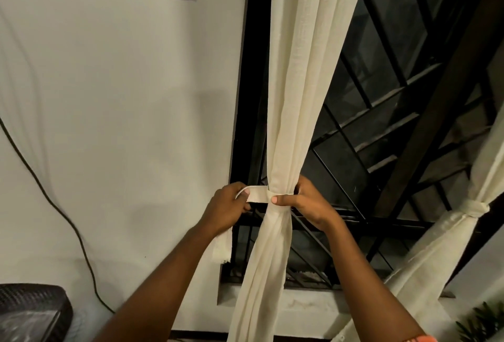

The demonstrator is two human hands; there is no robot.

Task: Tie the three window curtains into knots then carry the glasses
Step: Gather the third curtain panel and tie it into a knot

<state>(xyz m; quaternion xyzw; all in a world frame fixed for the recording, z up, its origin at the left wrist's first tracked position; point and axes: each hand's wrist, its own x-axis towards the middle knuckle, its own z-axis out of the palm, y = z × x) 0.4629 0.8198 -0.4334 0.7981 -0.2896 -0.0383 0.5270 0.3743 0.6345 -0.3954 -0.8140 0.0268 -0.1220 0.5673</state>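
**newbie_knots:** How do I get this tie snug? The curtain (pixel 297 96) hangs mid-frame in front of the bars (pixel 381 150), bunched just below the middle of the shot.

**drapes_dan:** Looks like you're at the cinching step. Your right hand (pixel 308 202) has its fingers wrapped round the bunch from the right. The thumb lies flat across the front, pinning the strip (pixel 257 194) where it crosses. I'd leave that thumb there so the wrap can't slide. Your left hand (pixel 227 205) is curled on the strip just left of the bunch, thumb on top. The loose end dangles under that wrist, toward the lower left.

**newbie_knots:** Pull which way?

**drapes_dan:** Straight left, level with the pinch, I reckon. Pull downward and the band will probably creep down the cloth. The fabric looks thin, so go in small tugs, then feed the end round and through.

**newbie_knots:** And how's it hanging?

**drapes_dan:** The long axis runs top to bottom. It spreads wide toward the top centre, pinches at your hands, then trails to the bottom edge a touch left. The strip lies crosswise, nearly level. The second curtain (pixel 447 232) at the right edge is already done, and its knot (pixel 476 209) sits at about the same height, so match that.
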